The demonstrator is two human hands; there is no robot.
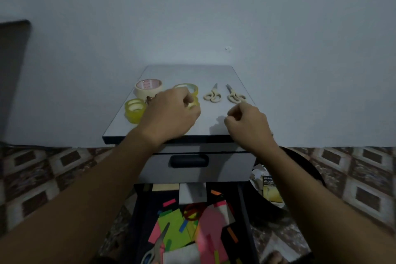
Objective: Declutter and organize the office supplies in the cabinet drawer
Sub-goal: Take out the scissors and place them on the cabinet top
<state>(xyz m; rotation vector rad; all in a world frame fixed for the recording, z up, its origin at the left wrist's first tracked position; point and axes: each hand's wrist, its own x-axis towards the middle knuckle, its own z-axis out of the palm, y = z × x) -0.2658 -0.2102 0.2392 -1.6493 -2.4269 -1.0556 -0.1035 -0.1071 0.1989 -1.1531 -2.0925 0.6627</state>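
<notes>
Leftmost, a dark panel (12,70) stands against the wall. On the cabinet top (192,73), the supplies already taken out lie in a loose row. A masking tape (148,87) roll sits at the back left, and a tape stack (135,110) of yellowish clear rolls sits nearer the front left edge. Between them lies a small brown item, too blurred to name.

The left hand (171,113) reaches over the top, knuckles up. Its fingers are curled round a small roll (194,103) of yellowish tape, which sits on or just above the surface. Just behind it is a wider clear roll (186,87), partly hidden by the hand.

Right of that lie two cream scissors – a short pair (212,95) and a long pair (235,95) – side by side, apart, blades pointing to the wall.

The right hand (249,124) hovers near the front right of the top, just in front of the long pair. Its fingers are curled in with thumb and forefinger close; whether they pinch anything I cannot tell.

Below, the upper drawer (227,163) is closed. The lower drawer (243,203) is pulled out and cluttered with bright sticky notes (173,227), red rubber bands (194,211), white paper and blue-handled scissors (156,246).

At the right a dark bin (274,209) holds crumpled paper and a yellow box (271,191).
</notes>
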